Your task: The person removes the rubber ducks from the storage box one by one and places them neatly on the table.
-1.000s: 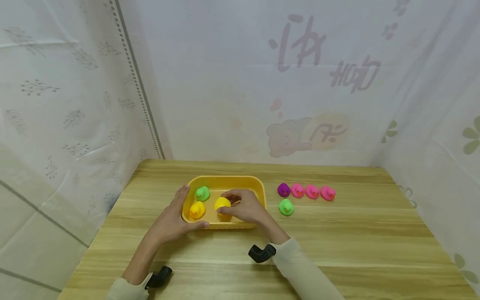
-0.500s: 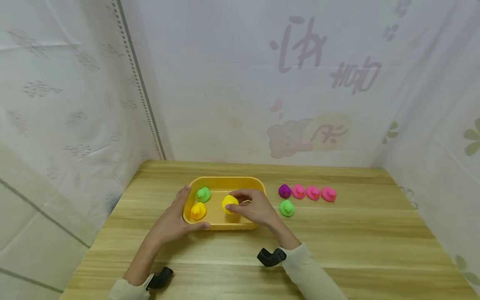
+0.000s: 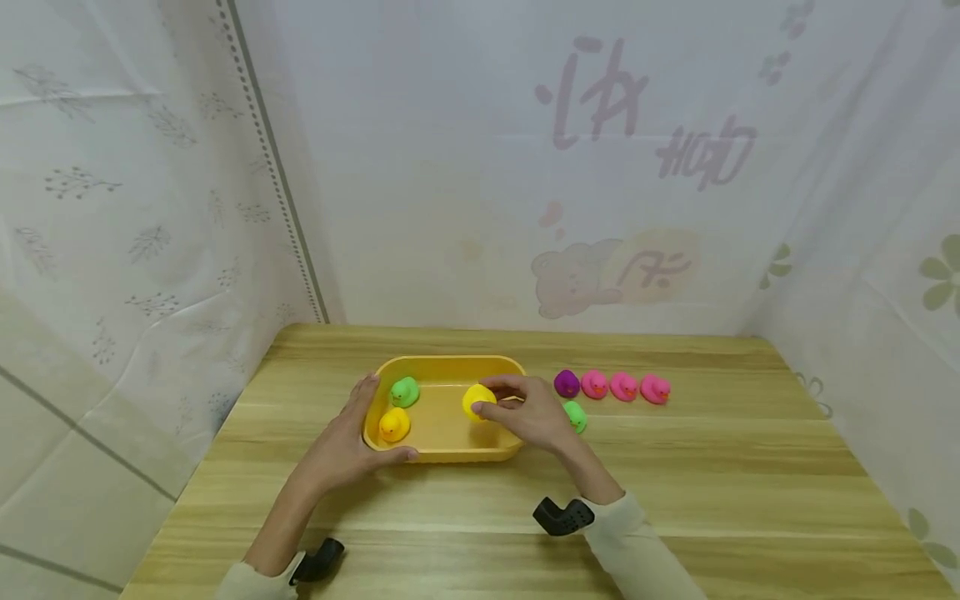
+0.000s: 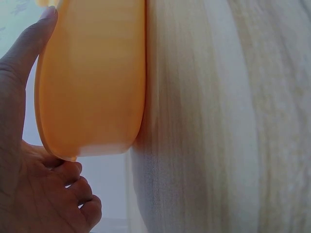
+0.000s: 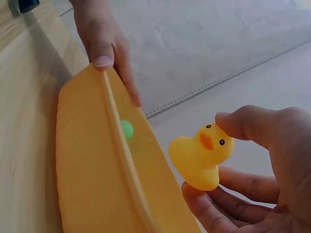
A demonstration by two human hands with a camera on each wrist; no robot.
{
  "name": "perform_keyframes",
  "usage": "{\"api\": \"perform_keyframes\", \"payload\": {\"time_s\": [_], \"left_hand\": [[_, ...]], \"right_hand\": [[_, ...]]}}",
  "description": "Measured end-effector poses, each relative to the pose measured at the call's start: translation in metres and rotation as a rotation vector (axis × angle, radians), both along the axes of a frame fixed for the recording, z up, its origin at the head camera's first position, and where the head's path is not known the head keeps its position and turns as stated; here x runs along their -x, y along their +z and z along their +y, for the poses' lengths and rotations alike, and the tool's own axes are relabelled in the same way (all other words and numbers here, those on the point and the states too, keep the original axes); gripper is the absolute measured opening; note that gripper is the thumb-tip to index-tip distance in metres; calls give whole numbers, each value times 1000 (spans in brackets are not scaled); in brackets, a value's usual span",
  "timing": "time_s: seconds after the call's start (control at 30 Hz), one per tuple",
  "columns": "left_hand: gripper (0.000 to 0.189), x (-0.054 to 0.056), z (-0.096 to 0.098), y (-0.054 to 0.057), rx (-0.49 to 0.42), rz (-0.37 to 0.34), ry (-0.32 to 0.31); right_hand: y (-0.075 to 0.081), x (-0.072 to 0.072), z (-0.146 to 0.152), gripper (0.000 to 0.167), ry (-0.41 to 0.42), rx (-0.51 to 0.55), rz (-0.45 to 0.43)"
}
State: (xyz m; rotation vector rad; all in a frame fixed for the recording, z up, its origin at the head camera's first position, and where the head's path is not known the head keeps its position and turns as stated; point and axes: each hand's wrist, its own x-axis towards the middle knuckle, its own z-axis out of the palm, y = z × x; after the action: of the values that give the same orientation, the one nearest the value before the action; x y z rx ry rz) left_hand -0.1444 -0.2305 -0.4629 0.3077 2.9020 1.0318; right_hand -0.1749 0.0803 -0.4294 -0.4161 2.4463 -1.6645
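Observation:
My right hand (image 3: pixel 528 411) pinches a yellow rubber duck (image 3: pixel 476 402) between thumb and fingers, above the right part of a yellow plastic basin (image 3: pixel 465 456). In the right wrist view, this rubber duck (image 5: pixel 199 158) is tilted, its orange beak and eyes showing. My left hand (image 3: pixel 341 437) grips the basin's left end, thumb on the front rim. The left wrist view has the left hand (image 4: pixel 43 189) against the basin's outer wall (image 4: pixel 92 82), several fingers curled near its end. Inside the basin's left part sit a green rubber duck (image 3: pixel 405 392) and another yellow rubber duck (image 3: pixel 394 425).
Right of the basin stand a purple duck (image 3: pixel 567 383) and a row of pink ducks (image 3: pixel 624 387) on the wooden table (image 3: pixel 712 467). A green duck (image 3: pixel 576 416) in front of them is partly hidden by my right hand. Patterned curtains (image 3: pixel 450 167) surround the table.
My right hand has moved right and slightly up with the yellow rubber duck, now partly covering the green duck outside the basin. My left hand stays on the basin.

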Motion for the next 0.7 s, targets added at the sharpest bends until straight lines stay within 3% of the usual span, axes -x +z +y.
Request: {"api": "perform_keyframes", "payload": {"time_s": [0.2, 0.5, 0.7], "left_hand": [[137, 0, 0, 1, 1, 9, -2], [136, 0, 0, 1, 8, 7, -4], [137, 1, -1, -1, 7, 8, -6]], "right_hand": [[6, -2, 12, 44, -8, 32, -2], [8, -3, 32, 47, -66, -2, -16], [8, -2, 45, 44, -76, 6, 32]]}}
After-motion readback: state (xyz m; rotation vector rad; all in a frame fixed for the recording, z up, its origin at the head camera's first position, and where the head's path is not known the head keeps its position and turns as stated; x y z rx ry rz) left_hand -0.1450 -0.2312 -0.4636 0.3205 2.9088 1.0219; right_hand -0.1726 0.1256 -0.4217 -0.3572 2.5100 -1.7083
